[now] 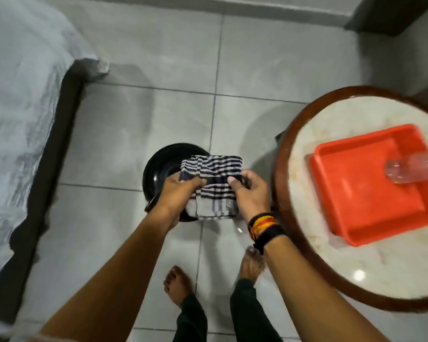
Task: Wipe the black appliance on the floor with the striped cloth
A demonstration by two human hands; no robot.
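A folded cloth [216,169] with dark and white stripes hangs in front of me, held by both hands over the floor. My left hand [177,191] grips its left edge and my right hand [251,191] pinches its right edge. Below and behind the cloth, a round black appliance [162,164] stands on the grey tiles. The cloth and my hands hide its right and lower parts. Whether the cloth touches the appliance is unclear.
A round wood-rimmed table [286,169] with a marble top stands close on the right, bearing an orange tray [371,218] and a clear bottle [410,169]. A bed [17,119] with a white sheet fills the left. My bare feet [176,285] stand on the tiles below.
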